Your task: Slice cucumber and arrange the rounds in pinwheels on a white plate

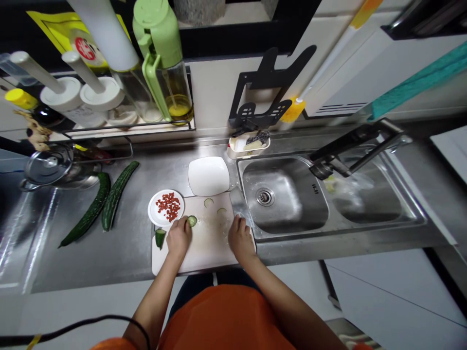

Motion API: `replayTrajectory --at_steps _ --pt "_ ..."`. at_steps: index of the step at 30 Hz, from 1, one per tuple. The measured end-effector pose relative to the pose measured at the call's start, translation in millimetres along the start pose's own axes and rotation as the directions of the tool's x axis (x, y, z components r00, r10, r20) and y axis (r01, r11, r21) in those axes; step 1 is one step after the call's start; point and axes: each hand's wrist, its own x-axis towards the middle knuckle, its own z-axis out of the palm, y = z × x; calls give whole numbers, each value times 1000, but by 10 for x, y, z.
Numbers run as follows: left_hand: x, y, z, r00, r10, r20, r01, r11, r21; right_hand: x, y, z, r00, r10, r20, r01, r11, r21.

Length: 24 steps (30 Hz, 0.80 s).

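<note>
My left hand point(178, 237) is closed over a cucumber piece point(191, 221), whose pale cut face shows at the fingertips, on the white cutting board point(207, 248). A cucumber chunk point(159, 238) lies left of that hand, at the board's edge. My right hand point(241, 239), at the board's right side, has its fingers curled at the near end of a kitchen knife point(240, 203); its handle is hidden in the hand. The broad blade points away from me, beside the sink. Two thin cucumber slices point(208, 202) lie toward the back of the board.
Behind the board are a small plate of diced red pieces point(152, 208) and a white square plate point(208, 177). Two whole cucumbers point(118, 194) lie to the left. A double sink point(288, 223) with a dark faucet point(339, 150) is right; an oil bottle point(164, 63) stands on the rack.
</note>
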Motion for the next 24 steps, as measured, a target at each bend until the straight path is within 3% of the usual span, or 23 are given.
replayTrajectory --at_steps 12,16,20,24 --pt "42 -6 17 1000 8 10 -8 999 33 36 -4 -72 999 -14 40 16 999 -47" --pt "30 -12 32 1000 6 -3 -6 1000 27 130 8 -240 998 -2 64 2 1000 4" --pt "40 16 -12 1000 18 -23 -18 1000 -2 483 69 -430 995 -73 71 57 976 208" --pt "262 153 -119 998 46 -39 -51 986 -157 1103 113 -429 998 -34 53 20 969 248"
